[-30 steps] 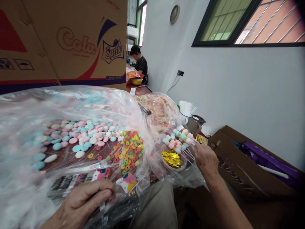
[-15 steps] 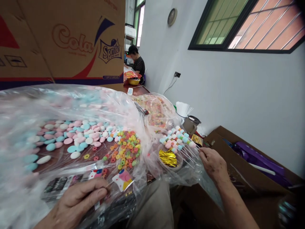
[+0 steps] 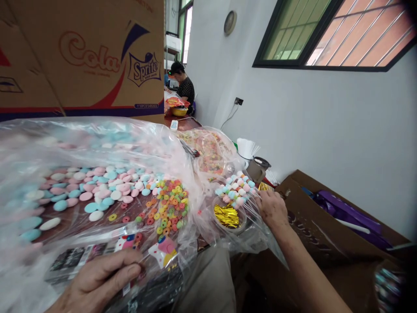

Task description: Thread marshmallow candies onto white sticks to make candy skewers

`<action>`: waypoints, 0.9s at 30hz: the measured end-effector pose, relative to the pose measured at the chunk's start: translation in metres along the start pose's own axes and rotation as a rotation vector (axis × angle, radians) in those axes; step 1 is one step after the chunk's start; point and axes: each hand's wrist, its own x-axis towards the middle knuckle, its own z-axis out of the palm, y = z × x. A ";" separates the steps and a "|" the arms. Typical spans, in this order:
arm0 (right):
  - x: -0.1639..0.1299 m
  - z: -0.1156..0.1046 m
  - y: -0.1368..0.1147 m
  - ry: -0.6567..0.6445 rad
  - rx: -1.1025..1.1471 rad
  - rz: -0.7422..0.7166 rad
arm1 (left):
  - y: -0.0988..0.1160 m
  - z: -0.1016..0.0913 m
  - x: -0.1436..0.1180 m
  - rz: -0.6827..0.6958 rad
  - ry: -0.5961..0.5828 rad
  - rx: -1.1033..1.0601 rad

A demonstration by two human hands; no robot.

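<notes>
My left hand (image 3: 100, 278) sits at the bottom left, fingers pinched on a thin stick that carries a cartoon-printed candy topper (image 3: 163, 250), over the clear plastic sheet (image 3: 97, 143). Pastel pink, blue and white candies (image 3: 97, 189) and small coloured ring candies (image 3: 167, 206) lie spread under that plastic. My right hand (image 3: 272, 208) reaches into a clear bag and grips the sticks of a bundle of marshmallow skewers (image 3: 236, 189). A round tub of gold twist ties (image 3: 226, 216) stands just left of that hand.
A large Cola and Sprite cardboard carton (image 3: 84, 56) stands behind the candies. An open brown box (image 3: 325, 230) with purple items sits at the right. A metal pot (image 3: 257, 167) and white sticks (image 3: 246, 148) stand near the wall. Another person (image 3: 183, 84) sits far back.
My right hand has moved left and up along the skewer sticks, closer to the marshmallows. My left hand has slid slightly lower with the stick. The view has shifted a little.
</notes>
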 end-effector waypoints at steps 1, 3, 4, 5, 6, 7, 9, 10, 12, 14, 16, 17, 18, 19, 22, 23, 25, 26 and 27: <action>0.002 0.002 0.000 -0.010 -0.011 0.006 | 0.000 0.000 0.000 0.000 -0.011 -0.006; 0.005 0.006 -0.002 -0.024 -0.021 0.012 | 0.000 0.000 0.001 -0.001 -0.036 -0.017; 0.005 0.008 -0.001 -0.022 -0.024 0.020 | 0.000 -0.001 0.001 0.002 -0.048 -0.021; 0.006 0.009 0.000 -0.014 -0.027 0.034 | 0.000 -0.001 0.001 0.006 -0.058 -0.022; 0.006 0.008 0.002 0.000 -0.030 0.054 | 0.000 -0.003 0.001 0.009 -0.064 -0.019; 0.005 0.006 0.006 0.019 -0.031 0.076 | 0.000 -0.005 0.001 0.007 -0.064 -0.017; 0.001 -0.003 0.017 0.063 -0.018 0.112 | -0.001 -0.011 0.001 -0.006 -0.059 -0.015; -0.002 -0.009 0.022 0.084 0.000 0.121 | -0.002 -0.015 0.001 -0.013 -0.069 -0.012; -0.011 -0.026 0.029 0.120 0.069 0.113 | -0.003 -0.023 0.001 -0.018 -0.107 -0.004; -0.020 -0.043 0.028 0.142 0.182 0.062 | -0.005 -0.029 0.001 -0.010 -0.156 0.001; -0.029 -0.059 0.015 0.165 0.318 -0.018 | -0.006 -0.033 0.001 0.002 -0.196 -0.017; -0.032 -0.066 0.005 0.198 0.441 -0.106 | -0.008 -0.034 0.001 0.005 -0.209 -0.034; -0.034 -0.073 -0.007 0.190 0.530 -0.206 | -0.009 -0.035 0.000 0.007 -0.216 -0.055; -0.036 -0.079 -0.021 0.189 0.593 -0.307 | -0.010 -0.035 0.000 0.007 -0.219 -0.081; -0.035 -0.094 -0.062 0.217 0.675 -0.556 | -0.010 -0.033 -0.002 -0.001 -0.226 -0.172; -0.034 -0.097 -0.074 0.223 0.686 -0.619 | -0.010 -0.033 -0.003 -0.004 -0.234 -0.205; -0.030 -0.101 -0.091 0.225 0.707 -0.710 | -0.009 -0.033 -0.005 -0.011 -0.249 -0.266; -0.029 -0.101 -0.096 0.221 0.718 -0.734 | -0.008 -0.034 -0.006 -0.016 -0.250 -0.291; -0.028 -0.101 -0.100 0.213 0.730 -0.744 | -0.008 -0.034 -0.006 -0.024 -0.250 -0.309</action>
